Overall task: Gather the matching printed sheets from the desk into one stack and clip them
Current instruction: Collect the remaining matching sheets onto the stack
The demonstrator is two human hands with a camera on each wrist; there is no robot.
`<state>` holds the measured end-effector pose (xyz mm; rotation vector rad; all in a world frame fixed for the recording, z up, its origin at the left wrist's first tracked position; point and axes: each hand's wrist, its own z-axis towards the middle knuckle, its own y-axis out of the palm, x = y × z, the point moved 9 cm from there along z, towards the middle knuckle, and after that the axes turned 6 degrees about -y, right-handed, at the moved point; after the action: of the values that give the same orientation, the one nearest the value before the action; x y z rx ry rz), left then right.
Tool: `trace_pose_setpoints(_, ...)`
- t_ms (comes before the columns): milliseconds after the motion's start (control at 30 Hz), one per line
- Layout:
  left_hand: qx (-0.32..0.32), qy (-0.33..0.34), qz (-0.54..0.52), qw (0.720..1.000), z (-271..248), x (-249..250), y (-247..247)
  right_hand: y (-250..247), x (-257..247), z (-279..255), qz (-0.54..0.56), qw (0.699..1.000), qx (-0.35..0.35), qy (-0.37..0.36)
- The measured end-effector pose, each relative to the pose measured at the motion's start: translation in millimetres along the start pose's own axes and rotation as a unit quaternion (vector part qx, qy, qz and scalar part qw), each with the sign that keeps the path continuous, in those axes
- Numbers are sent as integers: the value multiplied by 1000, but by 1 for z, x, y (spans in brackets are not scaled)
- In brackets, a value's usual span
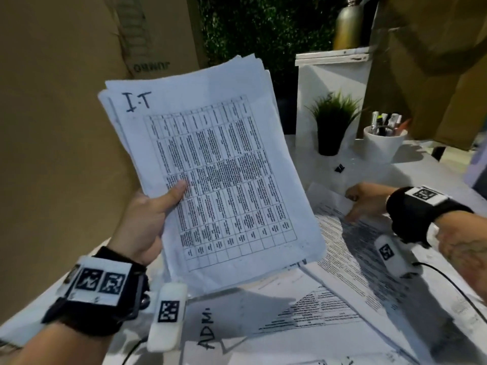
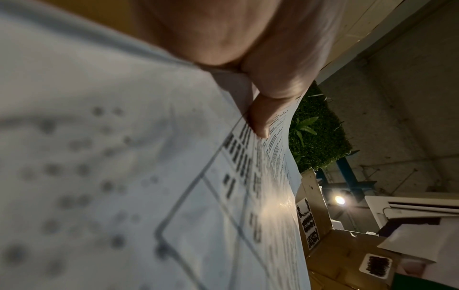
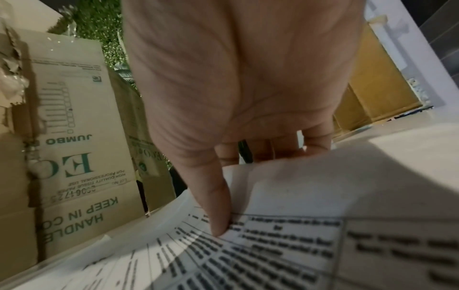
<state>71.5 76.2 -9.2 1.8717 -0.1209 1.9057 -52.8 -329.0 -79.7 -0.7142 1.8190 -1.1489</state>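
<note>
My left hand (image 1: 160,206) holds up a thick stack of printed table sheets (image 1: 210,167) marked "I.T", tilted above the desk. Its thumb (image 2: 268,109) lies on the top page (image 2: 124,176) and the fingers are hidden behind. At the right, my right hand (image 1: 361,201) pinches the far edge of a printed sheet (image 1: 342,233) lying on the desk. The right thumb (image 3: 218,206) presses on that sheet's (image 3: 285,196) printed face, and the fingers curl behind its raised edge. A small black binder clip (image 1: 340,168) lies on the desk beyond the right hand.
More printed sheets cover the near desk, one marked "ADM" (image 1: 208,330). A potted plant (image 1: 332,122), a white pen cup (image 1: 383,143) and a white stand (image 1: 332,75) with a metal bottle (image 1: 347,25) stand at the back. Cardboard boxes (image 1: 52,101) rise on the left.
</note>
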Motion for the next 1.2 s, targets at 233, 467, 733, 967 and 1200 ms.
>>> trace_pose_setpoints(233,18,6,-10,1000,-2,5,-12,-2,14,-7,37,999,-7,22)
trace_pose_setpoints(467,41,-3,-21,999,1,5,-27,-3,16,-16,85,996,5,37)
trace_pose_setpoints(733,25,-26,-36,999,4,0,-41,15,-13,-36,47,997,-59,19)
trace_pose_setpoints(967,32,-32,-41,998,3,3,-43,-3,-21,-36,82,996,-29,-16)
trace_pose_setpoints(1200,-13,-76,-88,993,-5,-4,-12,-73,-53,-71,434,888,48,-144)
